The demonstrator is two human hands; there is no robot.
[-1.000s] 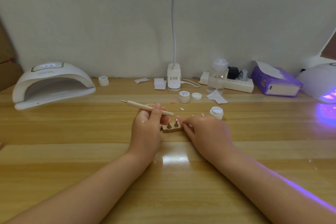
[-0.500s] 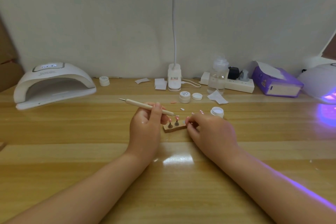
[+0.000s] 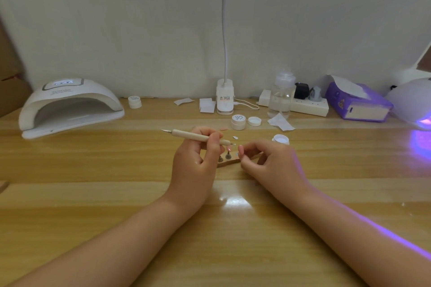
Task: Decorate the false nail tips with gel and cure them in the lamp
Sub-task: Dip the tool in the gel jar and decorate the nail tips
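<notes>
A small wooden nail stand [image 3: 228, 162] with short pegs lies at the middle of the table, and a pink nail tip [image 3: 229, 148] sits on one peg. My left hand [image 3: 196, 163] grips a wooden-handled gel tool [image 3: 191, 135], whose right tip hovers at that nail tip. My right hand [image 3: 270, 165] has its fingers curled round the stand's right end, hiding that part. An open gel jar [image 3: 238, 121] and its lid [image 3: 254, 120] stand just behind. The white curing lamp [image 3: 70, 107] sits at the far left, its opening facing me.
Another jar [image 3: 281, 139] stands behind my right hand, and a loose nail tip [image 3: 235, 137] lies nearby. Along the wall are a desk lamp base [image 3: 225, 100], clear bottle [image 3: 281, 95], power strip [image 3: 307, 106], purple tissue box [image 3: 356, 102] and a second lamp [image 3: 415, 100] glowing violet.
My right hand has drawn a little to the right along the stand and its fingers have loosened. My left hand keeps the tool at the nail tip, barely shifted.
</notes>
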